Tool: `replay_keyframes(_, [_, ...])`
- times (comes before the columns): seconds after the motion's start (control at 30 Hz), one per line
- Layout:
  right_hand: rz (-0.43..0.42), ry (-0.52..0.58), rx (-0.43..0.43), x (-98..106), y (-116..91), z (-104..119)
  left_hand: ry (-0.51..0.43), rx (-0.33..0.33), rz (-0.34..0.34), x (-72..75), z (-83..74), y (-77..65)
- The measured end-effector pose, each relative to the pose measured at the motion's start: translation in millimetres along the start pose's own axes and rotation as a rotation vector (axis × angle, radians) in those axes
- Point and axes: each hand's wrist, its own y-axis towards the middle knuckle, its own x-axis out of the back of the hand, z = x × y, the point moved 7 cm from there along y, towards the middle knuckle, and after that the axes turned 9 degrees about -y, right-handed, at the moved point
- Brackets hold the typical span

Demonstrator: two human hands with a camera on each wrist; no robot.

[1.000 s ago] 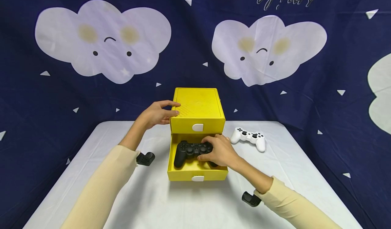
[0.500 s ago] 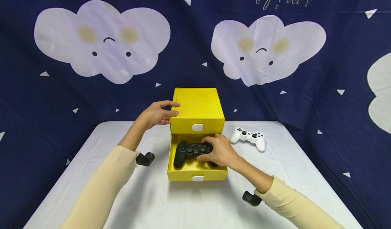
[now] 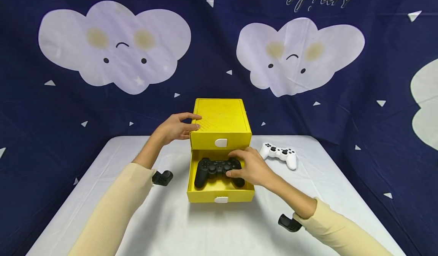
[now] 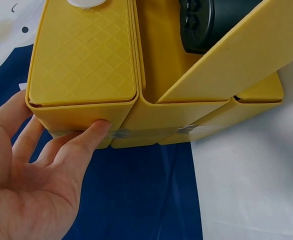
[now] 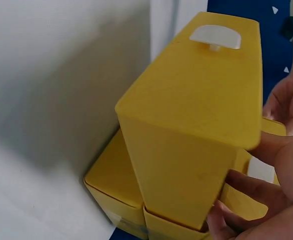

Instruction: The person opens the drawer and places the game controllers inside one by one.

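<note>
A black game controller (image 3: 216,168) lies in the pulled-out drawer (image 3: 221,196) of a yellow drawer box (image 3: 222,115). My right hand (image 3: 252,167) hovers at that drawer's right side, fingers loosely bent and spread over the controller's right grip, apparently holding nothing. The right wrist view shows the same hand (image 5: 274,200) beside the drawer's wall, its fingertips partly hidden. My left hand (image 3: 172,128) rests against the box's upper left edge with extended fingers. In the left wrist view its thumb touches the side of the upper drawer section (image 4: 84,55).
A white game controller (image 3: 278,154) lies on the white-covered table (image 3: 321,195), right of the box. Behind hangs a dark blue curtain with clouds. Black devices (image 3: 162,177) sit at both wrists. A shut drawer section shows beneath the pulled-out one.
My right hand has let go of the black controller's right grip and shifted slightly right and up, so more of the controller shows. The left hand and box have stayed in place.
</note>
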Motion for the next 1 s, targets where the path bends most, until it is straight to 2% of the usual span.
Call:
replay_keyframes(0.23, [0.013, 0.008, -0.039, 13.6, -11.9, -12.0, 0.001, -0.008, 0.009, -0.9, -0.6, -1.2])
replay_keyframes(0.47, [0.126, 0.002, -0.121, 15.8, -24.0, -25.0, 0.024, -0.017, 0.017, -2.0, -0.9, -1.3])
replay_keyframes(0.67, [0.201, 0.04, -0.148, 13.5, -36.0, -27.3, 0.023, -0.018, 0.016, -1.9, -1.9, -1.4])
replay_keyframes(1.0, [0.29, 0.115, -0.125, 8.2, -47.3, -24.4, 0.016, -0.011, 0.015, -2.7, -0.2, -0.7])
